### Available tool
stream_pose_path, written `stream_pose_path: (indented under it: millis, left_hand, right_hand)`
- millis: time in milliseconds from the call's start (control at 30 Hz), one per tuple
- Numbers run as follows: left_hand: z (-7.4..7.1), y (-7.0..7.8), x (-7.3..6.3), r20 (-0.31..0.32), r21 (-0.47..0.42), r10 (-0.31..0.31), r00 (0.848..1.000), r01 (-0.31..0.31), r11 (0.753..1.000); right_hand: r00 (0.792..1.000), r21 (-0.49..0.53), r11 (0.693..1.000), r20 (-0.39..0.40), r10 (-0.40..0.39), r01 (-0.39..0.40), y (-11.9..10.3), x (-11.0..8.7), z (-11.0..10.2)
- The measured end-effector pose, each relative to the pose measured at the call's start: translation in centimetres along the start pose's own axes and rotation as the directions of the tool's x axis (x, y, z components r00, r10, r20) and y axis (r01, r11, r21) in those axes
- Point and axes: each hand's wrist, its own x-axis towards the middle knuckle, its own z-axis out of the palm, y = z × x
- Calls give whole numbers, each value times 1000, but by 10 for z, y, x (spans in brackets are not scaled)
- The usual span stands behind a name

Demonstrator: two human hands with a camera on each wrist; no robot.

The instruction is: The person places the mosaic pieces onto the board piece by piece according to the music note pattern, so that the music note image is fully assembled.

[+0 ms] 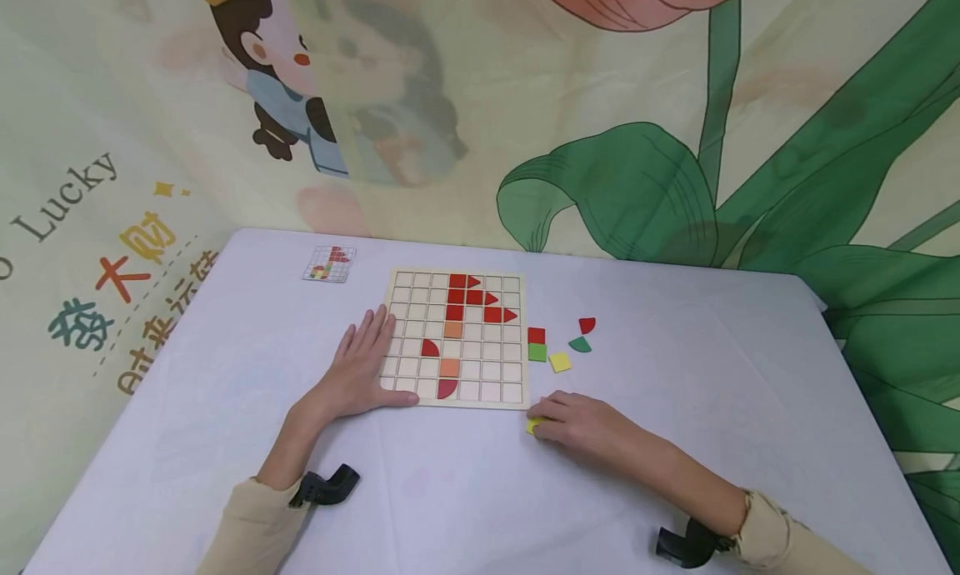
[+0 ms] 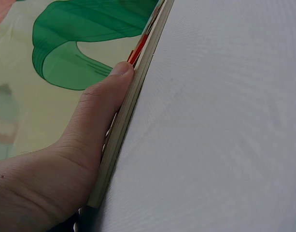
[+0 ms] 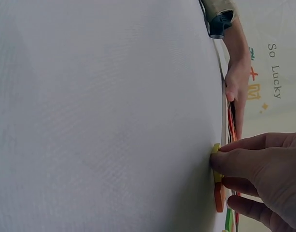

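Pinching a yellow piece in a narrow grip, the right hand is at the near right corner of the board. Only the right wrist view shows an orange piece just beside it.

The head view alone gives the whole grid, with red shapes and two orange squares on it, a small card beyond its far left corner, and, right of it on the table, loose red, green and yellow pieces.

The left wrist view brings out the board's edge, the left hand's thumb against it; that grip is wide, fingers straight.

"So Lucky" reads whole on the backdrop from the right wrist; the head view crops "So" but shows "發大财".
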Motion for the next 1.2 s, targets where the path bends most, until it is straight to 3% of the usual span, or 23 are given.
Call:
stream_pose_path:
  millis: [233, 667, 867, 1067, 1200]
  left_hand:
    - [0, -1, -1, 1, 1, 1, 1000, -1, 1000]
    - [-1, -1, -1, 3, -7, 2, 1000, -2, 1000]
    - [-1, -1, -1, 4, -10, 3, 1000, -3, 1000]
    - [0, 0, 0, 7, -2, -5, 1000, 5, 1000]
    - [0, 1, 1, 11, -3, -9, 1000, 9, 1000]
  right_hand:
    - [999, 86, 996, -31, 17, -14, 3, 1, 6]
    - [995, 128, 991, -97, -15, 28, 7, 11, 1]
    - [994, 160, 986, -93, 60, -45, 2, 37, -14]
    - [992, 176, 984, -113, 55, -35, 2, 77, -19]
    - [995, 208, 977, -87, 54, -35, 10, 105, -20]
